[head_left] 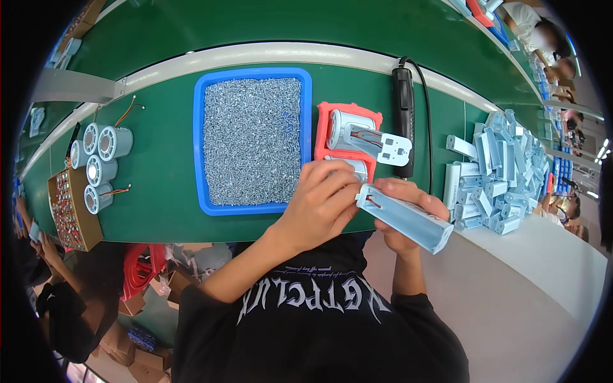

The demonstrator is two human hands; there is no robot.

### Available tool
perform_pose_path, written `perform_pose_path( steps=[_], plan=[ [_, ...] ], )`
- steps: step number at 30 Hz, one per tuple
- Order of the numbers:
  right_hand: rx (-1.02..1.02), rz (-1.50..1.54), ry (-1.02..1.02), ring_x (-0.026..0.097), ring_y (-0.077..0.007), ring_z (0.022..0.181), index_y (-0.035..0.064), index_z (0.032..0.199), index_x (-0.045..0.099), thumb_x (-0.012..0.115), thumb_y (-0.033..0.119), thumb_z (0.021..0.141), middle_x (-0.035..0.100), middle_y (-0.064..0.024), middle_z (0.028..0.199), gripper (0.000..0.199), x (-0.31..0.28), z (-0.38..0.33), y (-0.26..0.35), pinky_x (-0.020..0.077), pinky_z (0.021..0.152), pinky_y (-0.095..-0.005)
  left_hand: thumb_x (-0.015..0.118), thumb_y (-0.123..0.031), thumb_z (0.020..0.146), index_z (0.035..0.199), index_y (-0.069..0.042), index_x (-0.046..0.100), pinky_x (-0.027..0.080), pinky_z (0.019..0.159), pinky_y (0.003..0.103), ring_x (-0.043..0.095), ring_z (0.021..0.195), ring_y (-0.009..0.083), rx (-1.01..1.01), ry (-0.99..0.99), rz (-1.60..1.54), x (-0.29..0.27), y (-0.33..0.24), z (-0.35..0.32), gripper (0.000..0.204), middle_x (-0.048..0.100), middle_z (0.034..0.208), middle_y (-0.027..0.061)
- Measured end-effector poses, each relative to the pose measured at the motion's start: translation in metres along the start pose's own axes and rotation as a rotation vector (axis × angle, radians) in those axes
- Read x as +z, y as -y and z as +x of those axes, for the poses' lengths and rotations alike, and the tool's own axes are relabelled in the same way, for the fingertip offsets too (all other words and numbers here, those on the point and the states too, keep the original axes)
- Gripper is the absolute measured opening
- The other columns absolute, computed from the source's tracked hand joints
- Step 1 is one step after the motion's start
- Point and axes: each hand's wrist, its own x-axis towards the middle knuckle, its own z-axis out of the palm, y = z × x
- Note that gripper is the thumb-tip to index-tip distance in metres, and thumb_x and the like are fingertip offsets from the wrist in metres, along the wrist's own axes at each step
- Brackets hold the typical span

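A long light-blue plastic housing, hollow like a trough, lies tilted in my right hand, whose fingers wrap around it. Red wire shows inside its near-left end. My left hand is closed at that end, fingertips pinched together; what they hold is hidden behind them. Just beyond my fingers is a red fixture on the green bench. It cradles a white cylindrical part joined to a light-blue bracket with wires inside. A second round part in the fixture is partly covered by my left hand.
Left of the fixture stands a blue tray full of small screws. A black electric screwdriver with a cable lies to the right. Light-blue housings are heaped at the far right. Several white cylinders and a cardboard box sit left.
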Motion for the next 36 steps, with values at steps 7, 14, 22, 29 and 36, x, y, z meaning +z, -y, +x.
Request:
perform_pose_path(
  steps=[7, 14, 22, 29, 36],
  plan=[
    [0.543, -0.167, 0.295, 0.061, -0.0282, 0.102, 0.0068, 0.117, 0.054, 0.077, 0.002, 0.072, 0.064, -0.0110, 0.110, 0.051, -0.007, 0.007, 0.007, 0.0504, 0.085, -0.0365, 0.081, -0.017, 0.062, 0.107, -0.009, 0.064, 0.039, 0.097, 0.040, 0.055, 0.104, 0.0294, -0.248, -0.020, 0.079, -0.024, 0.013, -0.007, 0.049, 0.060, 0.106, 0.0080],
    [0.335, -0.636, 0.481, 0.058, -0.0328, 0.096, 0.0032, 0.104, 0.060, 0.070, -0.003, 0.067, 0.062, -0.0118, 0.102, 0.038, 0.006, 0.041, 0.024, 0.0473, 0.081, -0.0374, 0.084, -0.020, 0.057, 0.103, -0.009, 0.065, 0.043, 0.089, 0.038, 0.057, 0.100, 0.0254, -0.157, 0.100, 0.081, -0.036, 0.022, 0.008, 0.052, 0.061, 0.100, 0.0043],
    [0.412, -0.735, 0.570, 0.059, -0.0325, 0.088, 0.0039, 0.103, 0.063, 0.069, -0.004, 0.064, 0.062, -0.0121, 0.097, 0.040, 0.010, 0.054, 0.028, 0.0479, 0.076, -0.0371, 0.083, -0.017, 0.055, 0.099, -0.008, 0.065, 0.045, 0.084, 0.038, 0.058, 0.096, 0.0237, -0.131, 0.170, 0.044, -0.036, 0.029, 0.014, 0.049, 0.062, 0.096, 0.0033],
    [0.386, -0.651, 0.520, 0.061, -0.0318, 0.079, 0.0031, 0.098, 0.065, 0.069, -0.004, 0.059, 0.062, -0.0129, 0.086, 0.041, 0.002, 0.053, 0.021, 0.0483, 0.071, -0.0358, 0.083, -0.014, 0.054, 0.099, -0.007, 0.065, 0.045, 0.083, 0.038, 0.057, 0.098, 0.0260, -0.162, 0.095, -0.017, -0.033, 0.027, 0.010, 0.049, 0.061, 0.098, 0.0045],
    [0.495, -0.614, 0.494, 0.063, -0.0304, 0.079, 0.0036, 0.099, 0.066, 0.072, -0.003, 0.059, 0.064, -0.0124, 0.087, 0.041, 0.011, 0.052, 0.024, 0.0486, 0.070, -0.0326, 0.085, -0.017, 0.053, 0.100, -0.007, 0.064, 0.045, 0.084, 0.039, 0.056, 0.097, 0.0267, -0.170, 0.127, -0.031, -0.028, 0.029, 0.008, 0.052, 0.060, 0.100, 0.0048]
  ],
)
